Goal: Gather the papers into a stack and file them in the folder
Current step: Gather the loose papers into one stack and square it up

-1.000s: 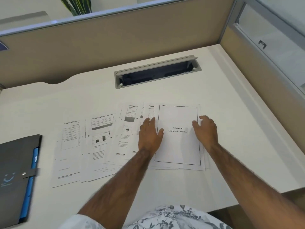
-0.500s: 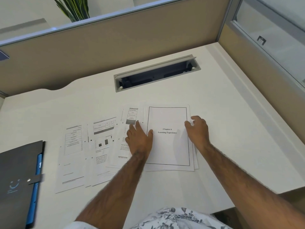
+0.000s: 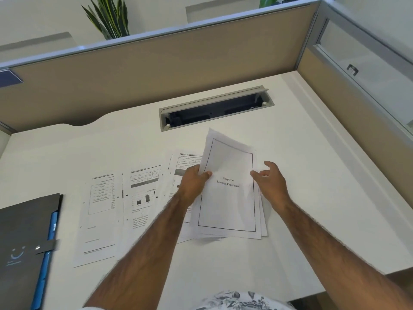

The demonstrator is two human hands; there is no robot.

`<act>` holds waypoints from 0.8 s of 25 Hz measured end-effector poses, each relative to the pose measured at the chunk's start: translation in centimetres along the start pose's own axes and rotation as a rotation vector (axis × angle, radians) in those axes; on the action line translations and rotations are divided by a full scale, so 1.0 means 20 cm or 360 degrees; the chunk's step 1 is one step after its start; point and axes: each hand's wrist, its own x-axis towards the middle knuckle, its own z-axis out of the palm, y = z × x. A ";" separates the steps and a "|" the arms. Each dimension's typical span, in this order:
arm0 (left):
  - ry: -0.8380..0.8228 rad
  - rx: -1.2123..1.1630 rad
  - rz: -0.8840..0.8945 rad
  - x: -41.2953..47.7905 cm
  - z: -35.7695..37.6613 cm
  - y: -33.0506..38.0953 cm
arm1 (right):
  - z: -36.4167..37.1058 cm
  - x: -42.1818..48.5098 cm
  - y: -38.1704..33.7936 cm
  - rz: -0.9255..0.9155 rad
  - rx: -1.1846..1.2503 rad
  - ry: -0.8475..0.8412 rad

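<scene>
White sheets lift off the desk (image 3: 301, 175) as the left hand (image 3: 193, 183) pinches the stack (image 3: 228, 198) at its left edge; the right hand (image 3: 273, 183) hovers spread beside it. Loose papers (image 3: 100, 209) lie leftward, near the folder (image 3: 24, 242). A one-sided grip risks fanned lower sheets slipping free.

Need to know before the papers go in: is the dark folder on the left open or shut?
Shut. The folder lies flat on the desk, its strap snapped across the cover edge.
</scene>
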 end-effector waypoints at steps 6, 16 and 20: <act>-0.0162 -0.0469 0.0293 -0.17 -0.05 0.23 | -0.14 -0.07 -0.22 -0.0163 0.0786 -0.0375; 0.0044 -0.0203 0.0438 -0.31 -0.09 0.19 | -0.14 -0.23 -0.32 -0.0565 0.0474 -0.0209; 0.0365 0.0096 0.0386 -0.27 -0.06 0.04 | -0.07 -0.19 -0.24 -0.0526 0.0099 -0.0101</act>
